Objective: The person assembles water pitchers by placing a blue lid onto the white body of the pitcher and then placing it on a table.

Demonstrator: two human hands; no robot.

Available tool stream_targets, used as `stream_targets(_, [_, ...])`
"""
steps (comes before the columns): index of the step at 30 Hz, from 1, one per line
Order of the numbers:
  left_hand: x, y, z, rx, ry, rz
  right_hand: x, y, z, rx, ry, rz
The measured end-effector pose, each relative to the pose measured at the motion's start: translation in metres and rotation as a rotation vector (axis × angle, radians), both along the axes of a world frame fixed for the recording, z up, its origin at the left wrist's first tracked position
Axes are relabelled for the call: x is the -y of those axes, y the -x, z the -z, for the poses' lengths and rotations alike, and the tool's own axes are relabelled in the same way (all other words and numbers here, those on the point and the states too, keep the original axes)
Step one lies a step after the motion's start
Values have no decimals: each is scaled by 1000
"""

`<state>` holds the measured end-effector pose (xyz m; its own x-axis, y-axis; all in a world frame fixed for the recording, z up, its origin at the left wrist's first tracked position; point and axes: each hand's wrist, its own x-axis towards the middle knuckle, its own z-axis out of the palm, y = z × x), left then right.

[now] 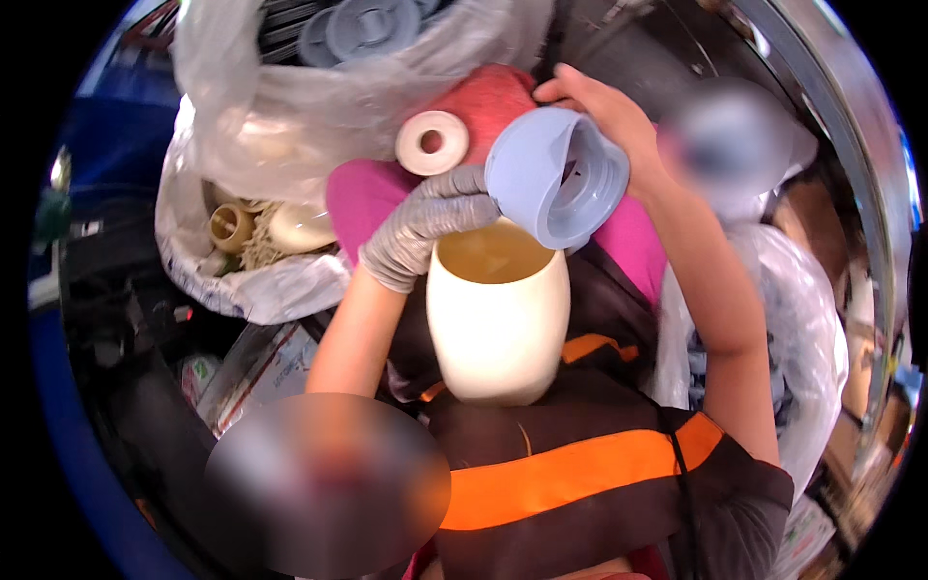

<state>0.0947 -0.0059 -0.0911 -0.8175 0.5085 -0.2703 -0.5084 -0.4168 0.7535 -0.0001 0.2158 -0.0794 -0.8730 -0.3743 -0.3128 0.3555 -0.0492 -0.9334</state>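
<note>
Packaging-wise it's mostly plastic bags here. Big clear bag (290,97) up top left, crumpled, with grey round plastic caps (360,27) showing through it. Below it sits a white sack (256,290), open at the mouth, with cream and tan plastic parts (253,232) inside. Another clear bag (807,348) hangs on the right edge, something bluish in it. Lower left there's a flat printed carton (256,372), white with reddish and green bits, partly hidden.
</note>
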Motion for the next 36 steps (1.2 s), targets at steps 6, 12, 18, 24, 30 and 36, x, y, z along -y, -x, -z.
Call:
stream_targets(6, [30,-29,20,4,-140,-182,16,-100,42,-35,23,-18])
stream_targets(12, [28,-24,46,280,-362,-207,10,-76,18,-258,-265,161])
stream_targets(18, [16,-26,43,336,-570,-426,13,-47,-25,115,-106,-122])
stream_targets(24, [22,-28,58,412,-578,-436,28,-46,-28,109,-281,-202])
stream_targets(30, [13,-34,38,223,-370,-415,34,-52,-27,12,-452,-209])
stream_targets(36, [11,-44,32,65,-154,-256,24,-62,-12,-126,-443,-236])
